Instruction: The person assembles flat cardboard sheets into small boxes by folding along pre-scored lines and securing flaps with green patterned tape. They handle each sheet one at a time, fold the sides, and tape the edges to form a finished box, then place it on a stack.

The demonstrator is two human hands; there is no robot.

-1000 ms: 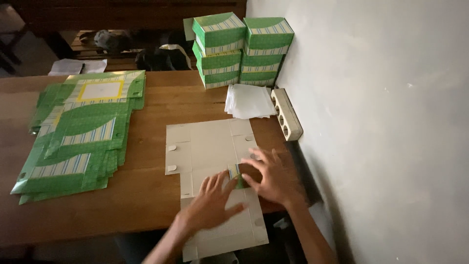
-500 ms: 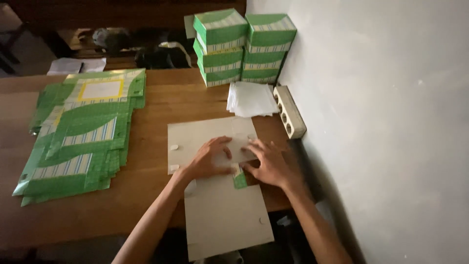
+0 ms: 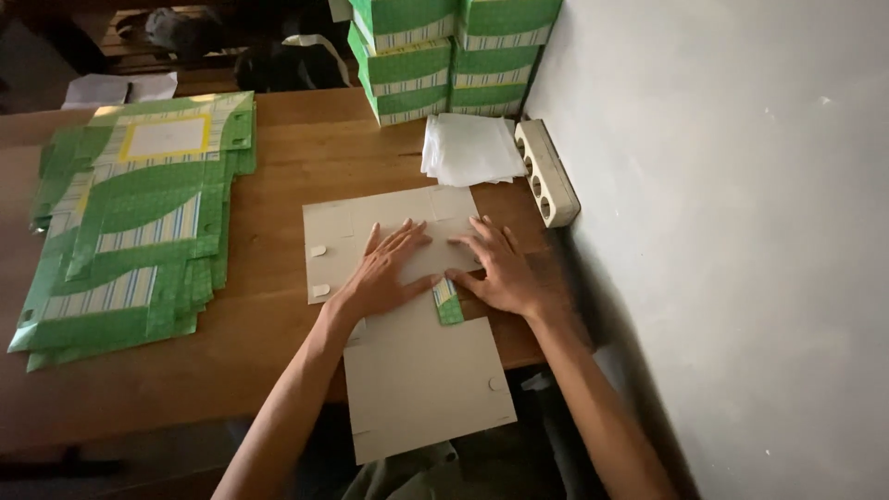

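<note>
A flat cardboard box blank (image 3: 407, 370) lies grey side up on the wooden table (image 3: 278, 176), its near end hanging over the table's front edge. My left hand (image 3: 384, 271) presses flat on its middle, fingers spread. My right hand (image 3: 498, 267) presses flat beside it, fingers spread too. Between the two hands a small green striped flap (image 3: 449, 301) of the blank is folded over and shows its printed side.
A stack of flat green printed box blanks (image 3: 130, 222) lies at the left. Assembled green boxes (image 3: 444, 56) are stacked at the back against the wall. A pile of white sheets (image 3: 470, 148) and a white power strip (image 3: 546, 171) lie beside the wall (image 3: 741, 231).
Both hands have slid away from me along the blank, from its near part to its middle. The green flap now shows between them.
</note>
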